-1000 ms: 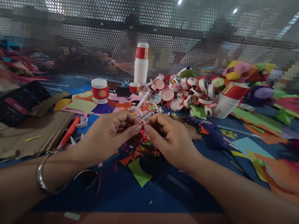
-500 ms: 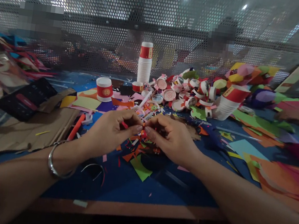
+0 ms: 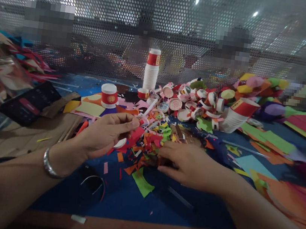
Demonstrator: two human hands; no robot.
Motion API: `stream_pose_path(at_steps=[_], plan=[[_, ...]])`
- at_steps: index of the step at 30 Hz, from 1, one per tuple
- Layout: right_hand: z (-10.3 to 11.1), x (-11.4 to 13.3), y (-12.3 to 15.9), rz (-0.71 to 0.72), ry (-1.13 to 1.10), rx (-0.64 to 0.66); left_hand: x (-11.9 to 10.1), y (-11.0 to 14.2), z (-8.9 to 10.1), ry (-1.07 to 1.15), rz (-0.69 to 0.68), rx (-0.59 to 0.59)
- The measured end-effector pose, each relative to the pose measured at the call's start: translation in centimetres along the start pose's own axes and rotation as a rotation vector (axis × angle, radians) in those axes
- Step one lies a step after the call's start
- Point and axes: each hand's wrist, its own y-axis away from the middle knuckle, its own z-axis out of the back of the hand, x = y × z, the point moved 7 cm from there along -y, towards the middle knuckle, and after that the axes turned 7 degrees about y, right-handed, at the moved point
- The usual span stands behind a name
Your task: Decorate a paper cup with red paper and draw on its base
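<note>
My left hand [image 3: 107,132], with a silver bangle at the wrist, has thumb and forefinger pinched on a small red paper piece [image 3: 142,121], partly hidden by the fingertips. Just below that hand lie a white round piece [image 3: 121,143] and red paper [image 3: 136,135]; whether these touch the hand I cannot tell. My right hand [image 3: 183,162] is low over the heap of paper scraps [image 3: 150,140], palm down, thumb and fingers apart, nothing visible between them. A green scrap [image 3: 143,182] lies in front of the heap.
Behind stand a paper cup [image 3: 109,96], a tall cup stack [image 3: 151,72] and a leaning stack [image 3: 238,117]. Cut cup pieces [image 3: 185,104] are piled between them. Cardboard [image 3: 31,131] lies left, coloured paper sheets [image 3: 286,194] right. A perforated screen [image 3: 178,15] rises behind the table.
My hands have come apart from a shared pinch. The left has moved slightly up and left; the right has dropped to the scraps. The co-worker's hand at the right is gone from view.
</note>
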Motion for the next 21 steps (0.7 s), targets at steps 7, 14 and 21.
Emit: stream_pose_path(at_steps=[7,14,21], plan=[[-0.1,0.3,-0.1,0.002,-0.002,-0.013,0.8,0.1,-0.2,0.037,0.119,0.031],[0.3,-0.9,-0.7,-0.068,-0.050,-0.066,1.1,0.2,-0.1,0.028,0.154,0.100],[1.3,-2.4,-1.0,-0.102,-0.374,-0.193,0.9,0.3,-0.3,0.094,0.212,0.052]])
